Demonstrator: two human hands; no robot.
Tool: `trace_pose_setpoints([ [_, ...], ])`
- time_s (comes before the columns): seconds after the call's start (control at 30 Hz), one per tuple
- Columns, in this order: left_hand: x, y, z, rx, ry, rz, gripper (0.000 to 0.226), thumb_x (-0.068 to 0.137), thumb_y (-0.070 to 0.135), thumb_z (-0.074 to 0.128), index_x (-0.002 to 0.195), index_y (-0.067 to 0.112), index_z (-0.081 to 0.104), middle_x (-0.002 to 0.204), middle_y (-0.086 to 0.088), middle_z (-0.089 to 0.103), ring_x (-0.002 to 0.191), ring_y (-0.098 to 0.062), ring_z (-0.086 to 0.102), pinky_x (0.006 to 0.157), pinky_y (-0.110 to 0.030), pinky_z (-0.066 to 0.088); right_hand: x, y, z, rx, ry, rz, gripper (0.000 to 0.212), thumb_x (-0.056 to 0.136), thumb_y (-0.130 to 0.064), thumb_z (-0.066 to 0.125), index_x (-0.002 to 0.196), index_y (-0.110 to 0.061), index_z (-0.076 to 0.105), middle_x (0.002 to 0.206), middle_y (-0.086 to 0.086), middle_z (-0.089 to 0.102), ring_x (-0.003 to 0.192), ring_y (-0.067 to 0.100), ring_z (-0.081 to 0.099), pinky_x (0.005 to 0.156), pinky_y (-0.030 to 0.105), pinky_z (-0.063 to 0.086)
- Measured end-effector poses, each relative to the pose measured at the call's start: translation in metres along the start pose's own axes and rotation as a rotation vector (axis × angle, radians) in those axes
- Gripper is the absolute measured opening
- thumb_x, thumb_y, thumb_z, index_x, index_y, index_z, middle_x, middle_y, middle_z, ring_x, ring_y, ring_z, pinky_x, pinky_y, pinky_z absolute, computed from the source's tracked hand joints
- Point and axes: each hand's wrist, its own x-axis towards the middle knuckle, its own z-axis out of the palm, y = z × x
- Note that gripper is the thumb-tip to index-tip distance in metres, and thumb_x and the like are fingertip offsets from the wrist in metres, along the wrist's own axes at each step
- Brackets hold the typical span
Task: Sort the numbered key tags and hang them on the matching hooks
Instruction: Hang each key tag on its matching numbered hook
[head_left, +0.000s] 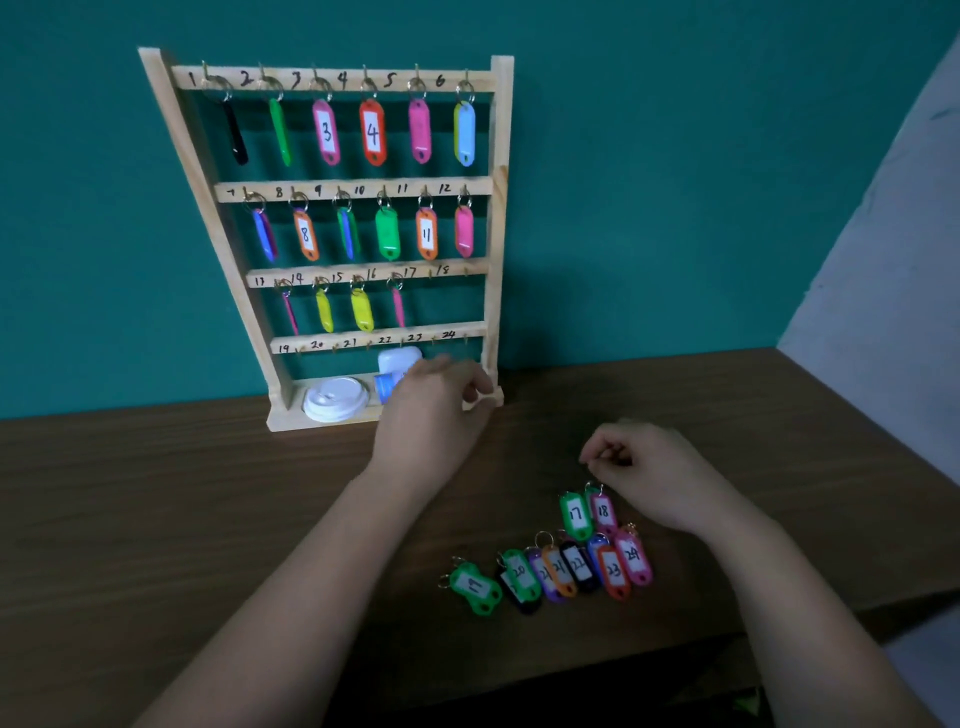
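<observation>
A wooden key rack (500, 208) stands on the brown counter (156, 519), its back against a teal wall (675, 182). Its four rails carry hand-written numbers 1 to 24. Hung key tags (373, 132) fill the rack's top two rails and the first four hooks of its third rail. A white cup lid (335, 399) lies in the rack's base tray.

In front of the rack and off to its right, the loose key tags (614, 571) lie in a crowded row on the counter, their labels reading 19 to 24. The green tag 17 (575, 515) and pink tag 18 (603, 512) lie side by side on the rack side of that row.

The left hand (434, 415) hovers just in front of the rack's base, motion-blurred, fingers loosely bent with nothing seen in them. The right hand (649, 473) hangs over tag 18 with its fingers curled and fingertips close to the tag's ring. I cannot tell whether it has hold of the ring.
</observation>
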Motion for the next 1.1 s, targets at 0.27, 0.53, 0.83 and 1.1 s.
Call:
trace_pose_setpoints([
  [0.27,-0.021,0.017,0.021,-0.049,-0.256,0.048,0.013,0.090,0.033,0.075,0.103,0.033,0.073,0.094,0.014,0.062,0.092,-0.007,0.057,0.081,-0.033,0.054,-0.008,-0.009,0.000,-0.033,-0.059,-0.029,0.004,0.098,-0.037,0.071,0.102,-0.040,0.069,0.104,-0.017,0.059,0.096,-0.001,0.058,0.077,0.017,0.043],
  [0.53,-0.036,0.029,0.032,-0.037,-0.452,0.165,0.029,0.092,0.035,0.073,0.120,0.037,0.069,0.108,0.016,0.060,0.105,-0.006,0.054,0.092,-0.033,0.052,-0.014,-0.030,0.000,-0.100,-0.104,-0.002,0.027,0.085,-0.051,0.081,0.105,-0.038,0.067,0.100,-0.016,0.064,0.096,0.002,0.061,0.099,0.040,0.051],
  [0.83,-0.038,0.033,0.045,-0.026,-0.473,0.178,0.024,0.092,0.031,0.071,0.115,0.034,0.071,0.109,0.012,0.062,0.107,-0.012,0.056,0.094,-0.041,0.053,-0.012,-0.034,0.008,-0.046,-0.102,0.066,0.022,0.095,-0.022,0.077,0.112,-0.032,0.067,0.097,-0.010,0.069,0.088,0.000,0.068,0.075,0.022,0.056],
  [1.1,-0.036,0.028,0.049,-0.016,-0.427,0.166,0.013,0.095,0.032,0.069,0.108,0.032,0.073,0.103,0.012,0.062,0.102,-0.012,0.056,0.090,-0.039,0.053,-0.008,-0.028,0.004,0.025,0.041,0.029,0.013,0.098,-0.026,0.072,0.105,-0.036,0.069,0.103,-0.018,0.065,0.098,-0.004,0.062,0.085,0.022,0.055],
])
